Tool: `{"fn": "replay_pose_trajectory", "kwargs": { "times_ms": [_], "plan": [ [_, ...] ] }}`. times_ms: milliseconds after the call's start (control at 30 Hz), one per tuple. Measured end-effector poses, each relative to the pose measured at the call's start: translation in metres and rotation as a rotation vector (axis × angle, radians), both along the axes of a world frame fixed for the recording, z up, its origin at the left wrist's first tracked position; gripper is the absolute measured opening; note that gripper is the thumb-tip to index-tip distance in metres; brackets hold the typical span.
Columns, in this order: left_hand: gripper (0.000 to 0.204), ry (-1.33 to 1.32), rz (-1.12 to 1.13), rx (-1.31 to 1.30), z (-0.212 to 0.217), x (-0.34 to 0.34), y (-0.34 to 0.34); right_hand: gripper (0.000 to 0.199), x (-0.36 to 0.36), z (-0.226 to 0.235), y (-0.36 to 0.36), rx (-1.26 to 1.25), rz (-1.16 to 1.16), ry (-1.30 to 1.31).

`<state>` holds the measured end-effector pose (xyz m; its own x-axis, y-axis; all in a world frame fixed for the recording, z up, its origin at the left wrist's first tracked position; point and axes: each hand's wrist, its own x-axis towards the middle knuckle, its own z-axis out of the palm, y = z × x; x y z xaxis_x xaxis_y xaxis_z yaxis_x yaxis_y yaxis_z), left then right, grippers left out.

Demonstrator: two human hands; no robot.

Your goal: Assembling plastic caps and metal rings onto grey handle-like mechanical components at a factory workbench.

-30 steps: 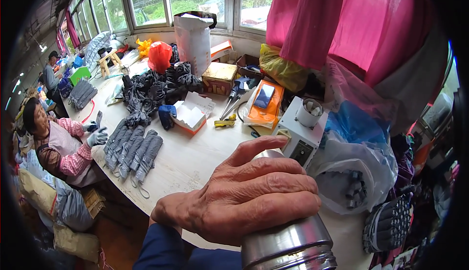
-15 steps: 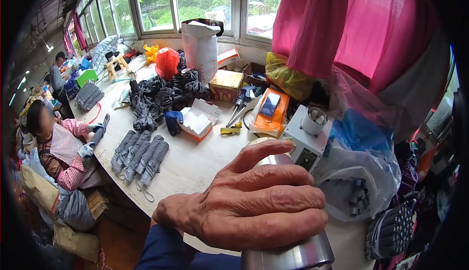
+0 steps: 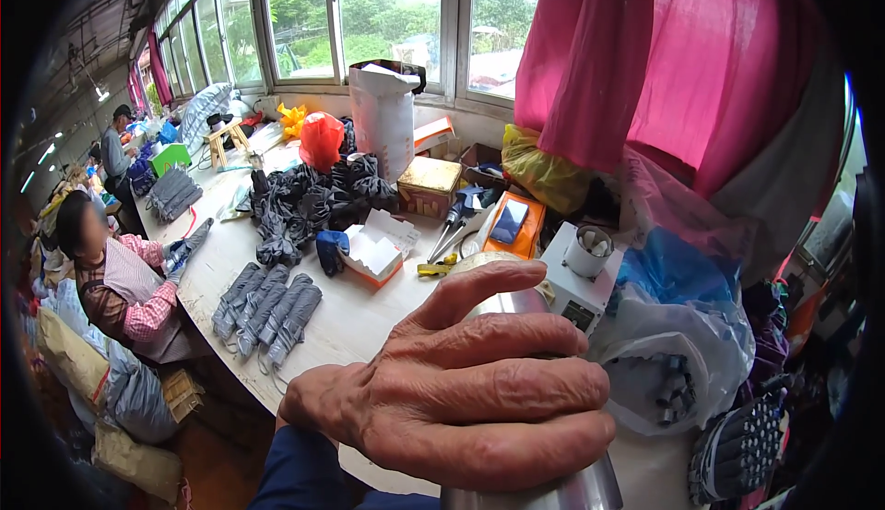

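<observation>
My left hand (image 3: 479,390) comes in from the lower left in a navy sleeve (image 3: 300,473). Its fingers lie wrapped over a shiny steel flask (image 3: 544,496), close in front of me. Past the fingers, the far end of the flask shows a narrower neck (image 3: 521,302) and a pale end part. The thumb is hidden. My right hand is not in view. On the table beyond lie several folded grey umbrellas (image 3: 267,312), an opened white-and-orange box (image 3: 378,252) and a heap of dark fabric (image 3: 286,201).
A grey-white device (image 3: 572,279), an orange packet with a phone (image 3: 510,221) and a clear bag of grey parts (image 3: 664,390) stand at right. A tin (image 3: 429,185) and screwdrivers (image 3: 449,231) sit further back. At left, a gloved co-worker (image 3: 138,279) handles a grey umbrella (image 3: 192,243).
The view has tilted up slightly, so the table sits lower in it. My left hand keeps its grip on the flask. The co-worker's hands and umbrella have shifted a little.
</observation>
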<state>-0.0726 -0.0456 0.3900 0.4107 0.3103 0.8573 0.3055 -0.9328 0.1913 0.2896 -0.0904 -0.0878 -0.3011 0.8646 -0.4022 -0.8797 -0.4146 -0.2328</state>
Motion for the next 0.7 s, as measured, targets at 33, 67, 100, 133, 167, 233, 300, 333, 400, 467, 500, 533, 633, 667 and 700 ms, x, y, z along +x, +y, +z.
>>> {"fn": "replay_pose_trajectory", "kwargs": {
  "times_ms": [33,67,100,133,167,233,300,333,400,467,500,533,633,667,700],
  "plan": [
    [0.016,0.007,-0.005,0.034,0.001,-0.002,0.001,0.066,0.001,-0.002,0.0,-0.002,0.0,0.016],
    [0.015,0.014,-0.006,0.067,0.002,-0.004,0.002,0.066,0.002,-0.005,0.0,0.006,0.003,0.017],
    [0.015,0.025,-0.005,0.1,0.003,-0.004,0.001,0.065,0.004,-0.01,0.002,0.023,0.02,0.012],
    [0.015,0.028,0.007,0.108,0.005,-0.005,-0.002,0.064,0.007,-0.016,0.004,0.039,0.04,0.008],
    [0.015,0.026,0.028,0.11,0.007,-0.006,-0.007,0.062,0.009,-0.022,0.007,0.057,0.065,0.005],
    [0.014,0.018,0.017,0.104,0.009,-0.001,-0.004,0.06,0.009,-0.015,0.004,0.079,0.06,-0.005],
    [0.014,0.045,0.01,0.105,0.013,-0.001,-0.001,0.058,0.01,-0.014,0.002,0.1,0.058,-0.016],
    [0.014,0.07,0.009,0.105,0.015,-0.001,0.002,0.058,0.012,-0.017,0.0,0.101,0.044,-0.016],
    [0.014,0.093,-0.022,0.104,0.015,0.005,0.012,0.057,0.021,-0.023,-0.01,0.109,0.012,-0.03],
    [0.014,0.06,0.083,0.093,0.015,-0.003,-0.013,0.056,0.009,-0.014,0.007,0.13,0.111,-0.028],
    [0.015,0.042,0.134,0.088,0.015,-0.008,-0.024,0.056,0.003,-0.012,0.015,0.076,0.104,-0.082],
    [0.015,0.042,0.115,0.087,0.015,-0.006,-0.021,0.055,0.001,-0.006,0.01,0.011,0.033,-0.136],
    [0.015,0.067,0.078,0.104,0.017,-0.002,-0.011,0.054,0.002,0.002,0.001,-0.052,-0.064,-0.176],
    [0.015,0.067,0.064,0.102,0.018,0.0,-0.008,0.053,0.003,0.003,-0.002,-0.046,-0.081,-0.165],
    [0.016,0.072,0.051,0.104,0.018,0.002,-0.004,0.052,0.003,0.005,-0.005,-0.041,-0.101,-0.153]
  ]
}}
